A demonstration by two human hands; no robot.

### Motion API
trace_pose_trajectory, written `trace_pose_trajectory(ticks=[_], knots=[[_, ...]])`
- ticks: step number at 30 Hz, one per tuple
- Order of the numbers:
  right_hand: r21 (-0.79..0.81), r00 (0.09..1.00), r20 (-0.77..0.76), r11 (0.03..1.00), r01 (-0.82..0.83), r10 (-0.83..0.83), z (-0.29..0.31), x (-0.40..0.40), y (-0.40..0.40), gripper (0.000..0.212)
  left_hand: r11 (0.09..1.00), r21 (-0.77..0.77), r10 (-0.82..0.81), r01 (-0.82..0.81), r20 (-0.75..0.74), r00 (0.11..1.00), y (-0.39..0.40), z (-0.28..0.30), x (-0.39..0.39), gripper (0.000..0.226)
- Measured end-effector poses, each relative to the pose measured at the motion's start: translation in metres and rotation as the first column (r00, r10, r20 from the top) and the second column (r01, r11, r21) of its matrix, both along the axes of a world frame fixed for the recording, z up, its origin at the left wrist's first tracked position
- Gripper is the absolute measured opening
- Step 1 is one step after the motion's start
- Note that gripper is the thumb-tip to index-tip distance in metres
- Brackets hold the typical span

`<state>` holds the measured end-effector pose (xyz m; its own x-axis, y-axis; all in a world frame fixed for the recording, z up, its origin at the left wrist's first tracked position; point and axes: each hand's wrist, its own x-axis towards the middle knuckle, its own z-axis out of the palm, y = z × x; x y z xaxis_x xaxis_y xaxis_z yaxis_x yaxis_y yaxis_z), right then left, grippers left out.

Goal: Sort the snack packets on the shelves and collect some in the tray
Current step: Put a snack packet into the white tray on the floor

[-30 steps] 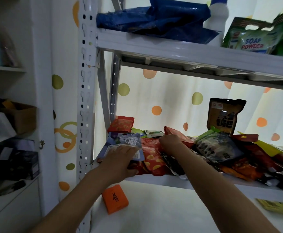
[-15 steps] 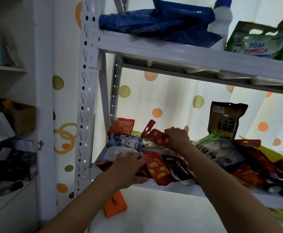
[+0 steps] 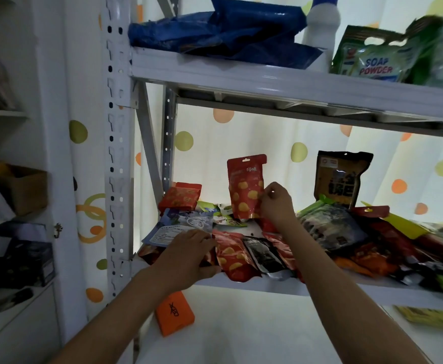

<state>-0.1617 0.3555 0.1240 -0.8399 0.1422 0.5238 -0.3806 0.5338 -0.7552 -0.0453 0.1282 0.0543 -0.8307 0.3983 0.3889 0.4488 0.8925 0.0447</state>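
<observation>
single head cam, wide-angle, looking forward and slightly up at a metal rack (image 3: 115, 143) from close range; middle shelf (image 3: 267, 283) sits about centre frame, underside of upper shelf (image 3: 280, 82) visible, both forearms entering from below.

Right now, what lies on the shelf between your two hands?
In the head view, a flat red packet and a black packet lie between the left hand and right hand.
</observation>
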Motion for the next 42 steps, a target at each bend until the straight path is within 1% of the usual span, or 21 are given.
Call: trace_pose_trajectory(ticks=[2,4,6,7,8,10,12,15,16,18,20,21,23,25,27,29,32,34,37,39,42], knots=[[-0.137,0.998,0.004,0.989,-0.055,0.056,-0.006,0.014,0.006,0.013,0.999,0.031,-0.008,0.008,0.005,1.000,0.003,0.004,0.007,0.063],[-0.251,0.993,-0.009,0.961,-0.113,0.114,-0.008,0.036,0.013,0.018,0.995,0.104,-0.007,0.004,0.030,1.000,0.009,0.009,0.015,0.061],[-0.361,0.984,-0.019,0.916,-0.172,0.177,-0.011,0.060,0.019,0.021,0.964,0.266,-0.015,-0.001,0.059,0.998,0.017,0.013,0.024,0.057],[-0.408,0.977,-0.019,0.890,-0.203,0.214,-0.013,0.072,0.022,0.021,0.926,0.378,-0.023,-0.006,0.072,0.997,0.023,0.015,0.030,0.054],[-0.446,0.966,-0.022,0.863,-0.239,0.256,-0.016,0.083,0.026,0.020,0.866,0.500,-0.029,-0.018,0.086,0.996,0.030,0.018,0.035,0.053],[-0.490,0.943,-0.021,0.819,-0.299,0.332,-0.024,0.105,0.033,0.020,0.689,0.723,-0.050,-0.043,0.106,0.993,0.046,0.024,0.048,0.050],[-0.523,0.926,-0.026,0.784,-0.334,0.377,-0.033,0.127,0.036,0.022,0.500,0.863,-0.109,-0.076,0.149,0.983,0.064,0.031,0.063,0.043],[-0.548,0.906,-0.038,0.749,-0.372,0.422,-0.048,0.160,0.038,0.020,0.285,0.955,-0.226,-0.078,0.146,0.963,0.088,0.031,0.086,0.023],[-0.561,0.897,-0.043,0.732,-0.386,0.440,-0.053,0.170,0.038,0.018,0.242,0.968,-0.248,-0.072,0.133,0.960,0.094,0.027,0.094,0.024],[-0.595,0.885,-0.052,0.697,-0.400,0.464,-0.067,0.186,0.042,0.018,0.196,0.977,-0.251,-0.081,0.129,0.959,0.105,0.015,0.110,0.036],[-0.614,0.887,-0.044,0.688,-0.387,0.460,-0.082,0.202,0.045,0.016,0.183,0.979,-0.232,-0.090,0.132,0.964,0.114,-0.002,0.125,0.043],[-0.624,0.888,-0.043,0.681,-0.383,0.459,-0.088,0.210,0.047,0.012,0.163,0.981,-0.226,-0.101,0.137,0.964,0.117,-0.009,0.131,0.043],[-0.642,0.885,-0.012,0.674,-0.364,0.466,-0.104,0.225,0.050,0.007,0.110,0.984,-0.206,-0.140,0.161,0.965,0.124,-0.026,0.143,0.034],[-0.664,0.885,0.040,0.674,-0.324,0.464,-0.122,0.237,0.055,0.005,0.105,0.980,-0.166,-0.168,0.184,0.969,0.132,-0.042,0.154,0.021],[-0.705,0.877,0.084,0.650,-0.284,0.474,-0.138,0.249,0.058,0.001,0.102,0.976,-0.137,-0.195,0.207,0.969,0.138,-0.056,0.164,0.016],[-0.733,0.871,0.130,0.638,-0.238,0.474,-0.153,0.263,0.060,0.009,0.111,0.971,-0.105,-0.210,0.222,0.969,0.146,-0.067,0.173,0.016],[-0.663,0.866,0.211,0.718,-0.214,0.453,-0.174,0.287,0.061,0.026,0.185,0.961,-0.078,-0.204,0.222,0.972,0.160,-0.078,0.187,0.024],[-0.634,0.847,0.262,0.744,-0.211,0.463,-0.182,0.305,0.058,0.040,0.207,0.951,-0.108,-0.228,0.254,0.961,0.168,-0.088,0.192,0.021],[-0.677,0.835,0.300,0.719,-0.155,0.462,-0.193,0.323,0.051,0.057,0.263,0.929,-0.193,-0.261,0.316,0.929,0.174,-0.110,0.197,0.025],[-0.699,0.871,0.312,0.712,-0.060,0.380,-0.196,0.329,0.048,0.061,0.291,0.920,-0.287,-0.261,0.344,0.894,0.174,-0.118,0.203,0.027],[-0.681,0.917,0.316,0.732,0.040,0.245,-0.198,0.341,0.050,0.060,0.265,0.927,-0.440,-0.265,0.361,0.822,0.167,-0.122,0.214,0.040]])
